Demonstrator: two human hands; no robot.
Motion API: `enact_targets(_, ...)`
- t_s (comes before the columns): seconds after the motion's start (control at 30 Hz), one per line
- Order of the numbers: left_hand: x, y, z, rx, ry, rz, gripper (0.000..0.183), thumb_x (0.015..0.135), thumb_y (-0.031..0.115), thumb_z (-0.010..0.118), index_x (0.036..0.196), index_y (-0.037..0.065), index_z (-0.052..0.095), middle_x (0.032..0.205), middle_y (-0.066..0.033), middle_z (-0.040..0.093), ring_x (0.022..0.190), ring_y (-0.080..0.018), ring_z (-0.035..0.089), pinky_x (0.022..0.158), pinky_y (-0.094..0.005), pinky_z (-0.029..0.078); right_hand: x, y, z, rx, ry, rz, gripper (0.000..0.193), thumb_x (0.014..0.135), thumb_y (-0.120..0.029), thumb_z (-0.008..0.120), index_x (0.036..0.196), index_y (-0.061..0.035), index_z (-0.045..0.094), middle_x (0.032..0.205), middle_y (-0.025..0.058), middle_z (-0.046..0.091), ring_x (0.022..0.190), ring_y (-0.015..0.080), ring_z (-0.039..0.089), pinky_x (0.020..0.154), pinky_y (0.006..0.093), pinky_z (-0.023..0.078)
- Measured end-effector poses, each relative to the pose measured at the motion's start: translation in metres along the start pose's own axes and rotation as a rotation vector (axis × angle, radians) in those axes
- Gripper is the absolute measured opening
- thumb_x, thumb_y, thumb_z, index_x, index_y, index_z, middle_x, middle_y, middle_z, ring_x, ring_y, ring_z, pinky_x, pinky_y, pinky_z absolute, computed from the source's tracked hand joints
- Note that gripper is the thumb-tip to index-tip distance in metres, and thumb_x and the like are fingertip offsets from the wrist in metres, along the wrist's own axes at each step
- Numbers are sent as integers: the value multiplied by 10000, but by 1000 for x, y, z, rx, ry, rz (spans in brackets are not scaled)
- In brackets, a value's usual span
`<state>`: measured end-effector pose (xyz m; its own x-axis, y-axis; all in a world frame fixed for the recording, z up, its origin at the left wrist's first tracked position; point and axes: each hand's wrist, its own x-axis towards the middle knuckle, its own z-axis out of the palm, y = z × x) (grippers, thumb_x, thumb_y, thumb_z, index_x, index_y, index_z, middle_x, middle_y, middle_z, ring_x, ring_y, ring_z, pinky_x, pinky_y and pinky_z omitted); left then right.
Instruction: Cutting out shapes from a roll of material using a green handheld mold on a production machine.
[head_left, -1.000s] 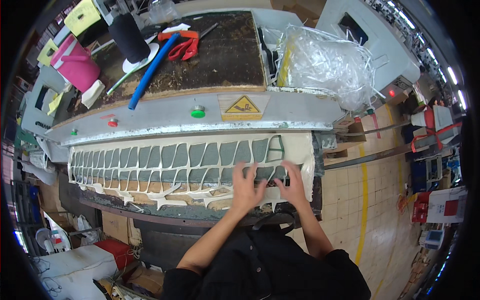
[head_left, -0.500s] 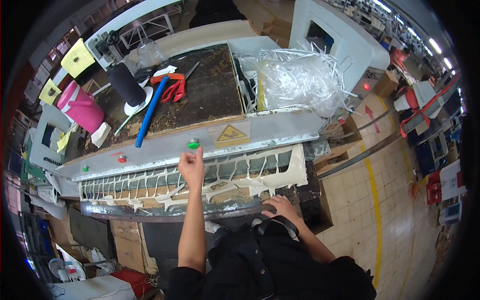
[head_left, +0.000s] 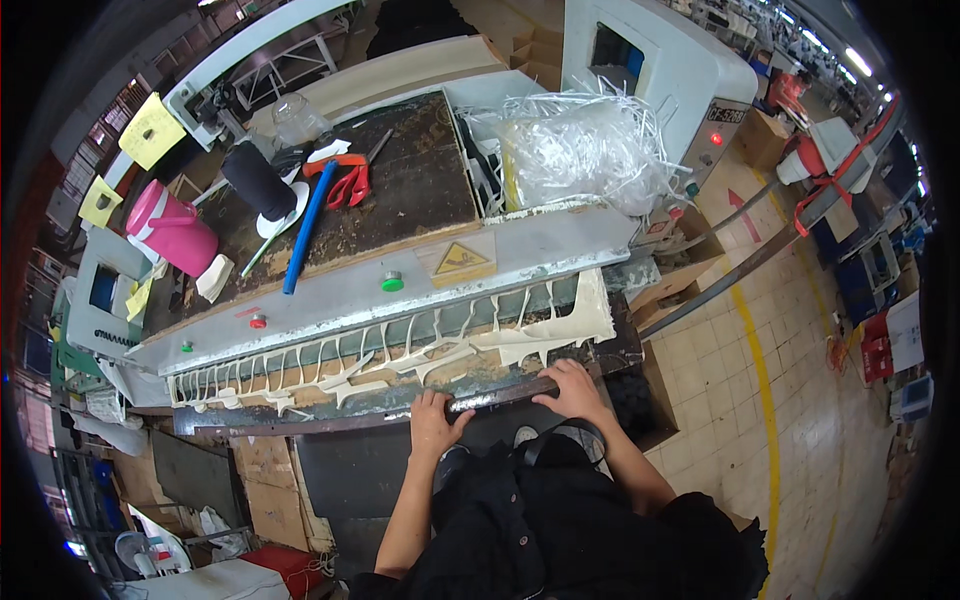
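Observation:
My left hand [head_left: 434, 420] rests on the front edge of the dark machine bed [head_left: 340, 420], fingers over the rim and thumb spread to the right. To its right, my right hand [head_left: 572, 388] lies on the same edge, thumb pointing left. Neither hand holds a loose thing. Beyond them on the bed is a cream-coloured sheet [head_left: 595, 312] cut into a web with rows of openings. It partly disappears under the grey beam [head_left: 340, 300] of the press. A green button [head_left: 391, 282], a red button [head_left: 259, 321] and a yellow warning sign [head_left: 462, 260] are on the beam.
On the machine top lie a pink jug [head_left: 180, 238], a black thread cone [head_left: 255, 180], a blue rod [head_left: 306, 235] and red-handled scissors [head_left: 350, 185]. Clear plastic with white strips [head_left: 590, 160] heaps at the right. A tiled floor [head_left: 720, 400] extends right, with a person [head_left: 788, 92] far off.
My left hand has left the green button and come down to the bed's front edge. My right hand remains on that edge. Less of the cream sheet shows below the beam.

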<state>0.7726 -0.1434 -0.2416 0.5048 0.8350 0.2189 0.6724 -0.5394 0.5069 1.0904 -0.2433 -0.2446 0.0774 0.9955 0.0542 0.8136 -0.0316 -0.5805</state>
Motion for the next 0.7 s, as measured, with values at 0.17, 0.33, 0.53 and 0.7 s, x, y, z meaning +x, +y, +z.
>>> enact_targets(0.17,3,-14,-1,-16,-78,-62,478,776,369,923,1050,31,726,1021,-170,649,1014,-408,623,896,-491,503,12,-18,-2,-15,3,62,426,778,-282,933,1065,-51,719,1094,157,653,1154,393,604,1035,486,487)
enact_targets(0.33,4,-10,0,-5,-130,-92,492,756,389,936,1037,25,760,1021,-166,675,1028,-399,643,903,-489,509,8,-13,-5,-59,8,57,433,782,-279,928,1079,-52,710,1102,151,654,1120,381,599,1004,475,472)
enact_targets(0.53,-2,8,-13,-68,-287,-162,419,819,429,906,872,36,770,859,-146,732,844,-368,719,764,-474,561,-30,-7,-1,32,-17,-15,374,830,-330,909,1027,-56,748,1077,139,704,1083,335,667,989,438,516)
enact_targets(0.7,88,68,29,-138,-52,-115,460,906,455,824,1083,41,732,805,-186,741,741,-402,741,649,-475,579,-17,19,1,411,363,125,151,904,-136,836,872,-13,754,874,131,751,782,298,735,736,374,580)
